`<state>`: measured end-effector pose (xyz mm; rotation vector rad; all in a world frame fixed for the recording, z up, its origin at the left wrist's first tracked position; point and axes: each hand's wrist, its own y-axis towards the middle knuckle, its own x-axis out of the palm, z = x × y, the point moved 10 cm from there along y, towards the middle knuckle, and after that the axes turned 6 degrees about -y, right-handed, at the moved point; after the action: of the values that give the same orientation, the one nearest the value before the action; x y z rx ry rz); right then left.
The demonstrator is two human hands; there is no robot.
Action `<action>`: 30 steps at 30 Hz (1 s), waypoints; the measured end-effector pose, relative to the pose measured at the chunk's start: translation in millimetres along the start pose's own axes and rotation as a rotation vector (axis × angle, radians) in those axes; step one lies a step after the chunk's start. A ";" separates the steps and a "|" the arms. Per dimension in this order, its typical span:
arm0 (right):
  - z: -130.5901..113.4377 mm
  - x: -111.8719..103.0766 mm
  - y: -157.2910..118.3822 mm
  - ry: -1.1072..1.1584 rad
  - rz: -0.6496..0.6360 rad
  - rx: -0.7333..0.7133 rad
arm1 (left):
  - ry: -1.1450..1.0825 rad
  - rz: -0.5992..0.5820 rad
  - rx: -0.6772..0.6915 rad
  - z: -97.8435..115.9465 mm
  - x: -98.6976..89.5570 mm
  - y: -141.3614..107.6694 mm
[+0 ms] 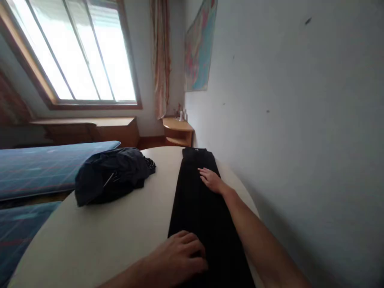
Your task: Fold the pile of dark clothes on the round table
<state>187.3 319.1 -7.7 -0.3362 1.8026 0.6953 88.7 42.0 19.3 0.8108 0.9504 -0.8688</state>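
A long black garment, folded lengthwise, lies flat along the right side of a round cream table. Its far end reaches the table's back edge. My right hand rests on the upper part of the cloth with its fingers stretched out. Nearer to me, my left hand is over the garment's left edge, fingers bent and a little apart, with nothing seen in it. A heap of dark clothing sits at the table's back left, touched by neither hand.
The white wall runs close along the table's right side. Blue checked mattresses lie to the left. Behind the table stand a small corner shelf and a wooden desk under a window.
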 end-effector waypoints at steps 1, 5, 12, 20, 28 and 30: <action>1.6 -3.6 -1.1 0.003 0.017 0.008 | -0.002 -0.005 -0.021 0.2 -3.5 0.5; 15.6 -14.8 -8.5 -0.016 0.047 0.110 | -0.012 -0.071 -0.087 0.1 -8.8 0.5; 23.1 -25.0 -20.0 -0.074 -0.021 0.219 | -0.082 -0.144 -0.096 6.7 -14.1 -3.2; -5.1 -47.2 -15.5 -0.127 -0.030 0.205 | -0.261 -0.149 0.004 24.7 -25.9 1.3; -27.7 -36.9 -12.2 -0.015 0.037 0.028 | -0.105 -0.007 -0.264 -36.9 -17.4 -10.7; -26.8 -32.6 -10.4 -0.018 0.016 0.032 | -0.110 -0.038 -0.303 -43.9 -14.0 -14.3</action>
<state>183.5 291.1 25.3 -0.2936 1.7988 0.6784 56.8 77.8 13.6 0.4825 0.9738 -0.7708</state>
